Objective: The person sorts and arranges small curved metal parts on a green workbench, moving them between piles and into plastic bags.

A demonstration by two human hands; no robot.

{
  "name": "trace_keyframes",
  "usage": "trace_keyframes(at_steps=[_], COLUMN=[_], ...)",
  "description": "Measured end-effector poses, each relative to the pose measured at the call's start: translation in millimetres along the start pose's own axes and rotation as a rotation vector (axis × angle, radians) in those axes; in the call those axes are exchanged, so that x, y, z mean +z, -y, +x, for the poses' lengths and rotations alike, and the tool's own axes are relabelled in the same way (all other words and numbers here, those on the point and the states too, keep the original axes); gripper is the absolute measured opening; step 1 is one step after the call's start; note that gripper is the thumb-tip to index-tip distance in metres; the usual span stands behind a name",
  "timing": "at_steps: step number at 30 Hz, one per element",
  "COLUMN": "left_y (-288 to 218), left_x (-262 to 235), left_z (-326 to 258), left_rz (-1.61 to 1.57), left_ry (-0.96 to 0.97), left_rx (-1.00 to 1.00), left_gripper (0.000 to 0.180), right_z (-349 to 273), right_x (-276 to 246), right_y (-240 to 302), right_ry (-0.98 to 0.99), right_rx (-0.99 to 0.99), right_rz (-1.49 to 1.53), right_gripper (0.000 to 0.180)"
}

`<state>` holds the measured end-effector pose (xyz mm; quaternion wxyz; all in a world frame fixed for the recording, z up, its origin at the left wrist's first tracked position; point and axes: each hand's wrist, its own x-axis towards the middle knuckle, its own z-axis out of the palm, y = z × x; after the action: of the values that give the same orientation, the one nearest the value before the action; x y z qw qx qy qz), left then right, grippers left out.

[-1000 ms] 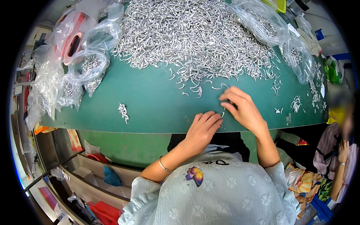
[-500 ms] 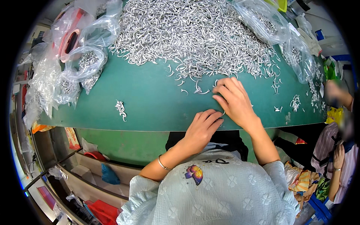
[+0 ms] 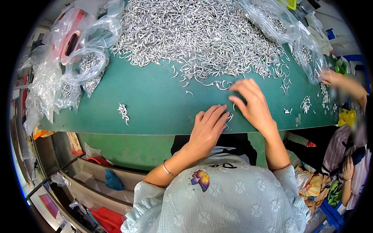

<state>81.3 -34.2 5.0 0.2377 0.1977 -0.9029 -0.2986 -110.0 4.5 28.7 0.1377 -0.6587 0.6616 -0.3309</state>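
Note:
Small curved silver metal pieces (image 3: 194, 35) lie in a broad heap on the green tabletop (image 3: 155, 101). My left hand (image 3: 209, 123) is closed near the table's front edge, its fingers bent and pressed together. A few curved pieces (image 3: 229, 119) poke out at its fingertips; the rest of what it covers is hidden. Slightly blurred, my right hand (image 3: 252, 103) hovers to the right with thumb and fingers apart. One loose piece (image 3: 233, 106) shows by its thumb, and several stray pieces (image 3: 221, 84) lie just beyond its fingertips.
Clear plastic bags (image 3: 87, 70) with pieces stand at the left, next to a pink tool-like object (image 3: 70, 46). More bags (image 3: 272, 23) lie at the right. Small clusters (image 3: 123, 112) sit apart on the table. A co-worker's hand (image 3: 330, 77) reaches the right edge.
My right hand has moved a little right, away from my left hand, and its fingers have spread. My left hand has shifted slightly up. The co-worker's hand has come to the bag at right.

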Motion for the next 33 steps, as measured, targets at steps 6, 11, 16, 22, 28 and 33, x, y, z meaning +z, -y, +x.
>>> trace_keyframes(at_steps=[6, 11, 16, 22, 28, 33], left_y=[6.6, 5.0, 1.3, 3.9, 2.8, 1.9], left_x=[7.2, 7.4, -0.4, 1.0, 0.3, -1.9], left_z=[-5.4, -7.5, -3.2, 3.1, -1.8, -2.2], left_rz=[-0.01, -0.097, -0.056, -0.046, -0.132, -0.076], left_ry=[0.028, -0.099, -0.097, 0.035, -0.064, -0.046], left_rx=[0.038, -0.025, -0.048, 0.041, -0.079, -0.089], left_gripper=[0.039, 0.04, 0.048, 0.055, 0.065, 0.071], right_z=[6.4, -7.5, -4.4, 5.4, -6.2, -5.5], right_x=[8.4, 2.0, -3.0, 0.3, 3.8, 1.4], right_y=[1.8, 13.7, 2.0, -17.7, -7.1, -0.5], right_ry=[0.008, 0.11, 0.025, 0.007, 0.079, 0.037], right_rx=[-0.004, -0.033, -0.023, 0.044, 0.023, 0.016], right_rz=[-0.281, -0.122, 0.023, -0.216, -0.081, 0.026], right_gripper=[0.015, 0.014, 0.014, 0.013, 0.01, 0.01])
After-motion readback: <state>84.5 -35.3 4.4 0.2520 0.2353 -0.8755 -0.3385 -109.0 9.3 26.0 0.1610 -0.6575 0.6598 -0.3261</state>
